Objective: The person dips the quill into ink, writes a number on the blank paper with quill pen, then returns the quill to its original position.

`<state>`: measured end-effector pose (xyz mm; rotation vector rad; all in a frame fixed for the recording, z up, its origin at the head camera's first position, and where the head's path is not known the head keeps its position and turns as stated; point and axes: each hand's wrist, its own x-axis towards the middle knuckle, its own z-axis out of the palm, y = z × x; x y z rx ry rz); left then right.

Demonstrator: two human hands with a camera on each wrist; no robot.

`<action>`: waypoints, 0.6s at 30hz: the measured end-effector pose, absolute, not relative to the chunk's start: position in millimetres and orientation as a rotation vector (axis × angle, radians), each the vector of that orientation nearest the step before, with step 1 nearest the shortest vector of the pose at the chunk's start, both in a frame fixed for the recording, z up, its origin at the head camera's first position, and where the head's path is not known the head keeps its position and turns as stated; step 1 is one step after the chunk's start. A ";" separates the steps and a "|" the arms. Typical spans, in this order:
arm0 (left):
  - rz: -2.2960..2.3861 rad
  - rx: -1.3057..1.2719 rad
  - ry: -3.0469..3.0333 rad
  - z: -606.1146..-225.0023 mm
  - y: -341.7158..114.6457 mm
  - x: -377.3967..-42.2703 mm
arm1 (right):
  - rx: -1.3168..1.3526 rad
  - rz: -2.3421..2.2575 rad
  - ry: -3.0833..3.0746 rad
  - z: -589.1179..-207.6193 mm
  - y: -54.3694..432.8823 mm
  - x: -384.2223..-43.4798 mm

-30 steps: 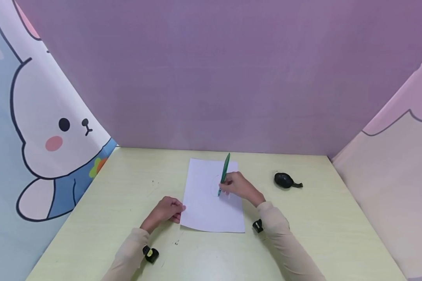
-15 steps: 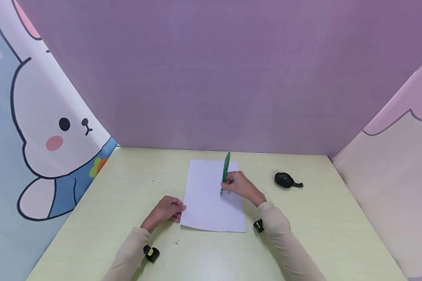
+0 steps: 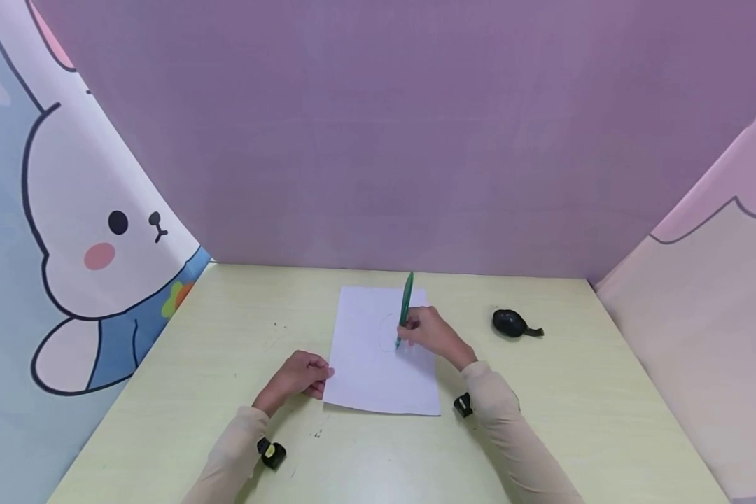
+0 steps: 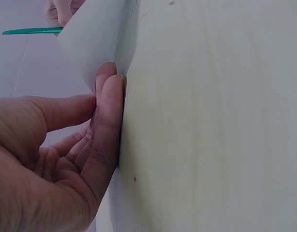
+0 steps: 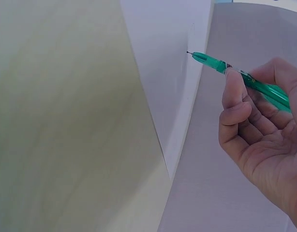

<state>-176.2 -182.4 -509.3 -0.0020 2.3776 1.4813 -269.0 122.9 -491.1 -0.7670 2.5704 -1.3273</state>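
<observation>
Over the right half of the white paper sheet (image 3: 365,383), which lies on the counter (image 3: 239,350), the right hand (image 3: 433,330) pinches a green pen (image 3: 407,297), its tip at the lower end of a faint curved line (image 3: 380,332). At the sheet's left edge, the left hand (image 3: 299,374) pinches the paper between thumb and fingers. Drawing this curve seems the step in hand; continuing calls for a light, steady stroke and an unmoving sheet.

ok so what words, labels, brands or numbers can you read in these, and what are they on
None can be read.
Green pen: no legible lettering.
White paper: a faint curved line, no readable words.
Black object: no legible marking.
Left wrist device and right wrist device: small patches, too small to read.
</observation>
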 end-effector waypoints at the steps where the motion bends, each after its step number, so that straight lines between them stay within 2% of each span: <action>1: 1.481 0.002 2.378 -509.4 -182.6 -176.2 | -0.762 -1.328 2.571 -490.9 122.7 -268.8; 18: 1.464 -0.009 2.392 -509.9 -181.6 -178.0 | -0.700 -1.360 2.605 -491.0 120.4 -270.0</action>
